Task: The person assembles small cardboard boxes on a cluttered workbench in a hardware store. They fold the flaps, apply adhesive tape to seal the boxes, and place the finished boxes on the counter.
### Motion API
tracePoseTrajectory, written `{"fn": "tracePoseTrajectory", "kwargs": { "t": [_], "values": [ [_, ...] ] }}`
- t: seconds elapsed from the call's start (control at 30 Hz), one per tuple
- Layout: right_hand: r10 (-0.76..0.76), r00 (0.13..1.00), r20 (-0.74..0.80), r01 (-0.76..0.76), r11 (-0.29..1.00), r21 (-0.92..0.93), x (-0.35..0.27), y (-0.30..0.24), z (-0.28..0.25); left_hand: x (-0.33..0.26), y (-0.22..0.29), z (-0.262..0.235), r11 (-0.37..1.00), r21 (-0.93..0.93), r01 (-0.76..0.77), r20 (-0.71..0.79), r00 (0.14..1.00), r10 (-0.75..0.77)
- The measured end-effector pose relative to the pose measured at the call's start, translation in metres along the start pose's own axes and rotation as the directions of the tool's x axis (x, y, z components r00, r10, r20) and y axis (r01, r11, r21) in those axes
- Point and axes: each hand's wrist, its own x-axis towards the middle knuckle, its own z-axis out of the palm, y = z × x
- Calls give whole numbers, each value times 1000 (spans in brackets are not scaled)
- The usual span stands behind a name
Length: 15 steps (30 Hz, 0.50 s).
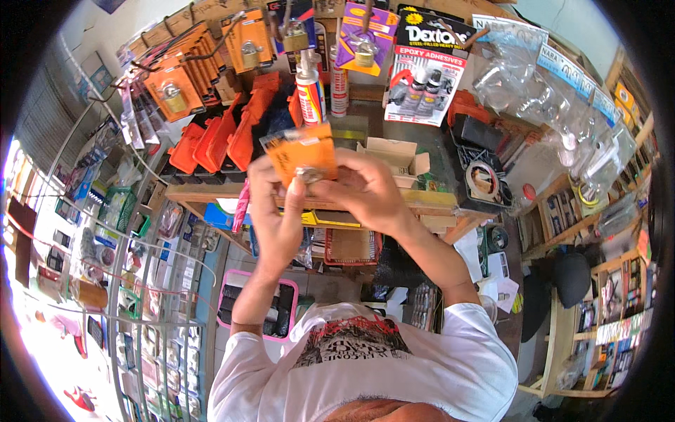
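Both my hands are raised in front of the shelf, closed on a carded padlock [302, 151]. It is an orange card with a small shiny metal piece near its lower edge, much like the carded padlocks [172, 93] hanging at the upper left. My left hand [276, 214] grips the card from its left side, thumb up against the lower edge by the metal. From the right, my right hand [369, 193] pinches the lower right edge, its fingers partly hidden behind the card. The padlock's details are blurred.
Orange-lidded cases [211, 144] stand at the left of the wooden counter, and silicone tubes [309, 91] behind the card. An open cardboard box [397, 162] lies right of my hands. An epoxy pack [425, 81] hangs above. A pink-rimmed basket [223, 299] sits below left.
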Motion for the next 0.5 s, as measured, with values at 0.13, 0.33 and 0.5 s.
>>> {"fn": "tracePoseTrajectory", "kwargs": {
  "t": [0.13,0.33,0.5],
  "values": [
    [105,993,-45,-112,808,-578,-13,2,-78,-22,-42,28,978,205,30,230,970,-78],
    [326,939,-107,-218,327,-920,-5,23,-151,-23,-94,81,775,547,-317,491,871,9],
    [372,927,-43,-111,163,-980,-7,48,-168,-32,-123,92,768,545,-336,538,843,-12]
  ]
}}
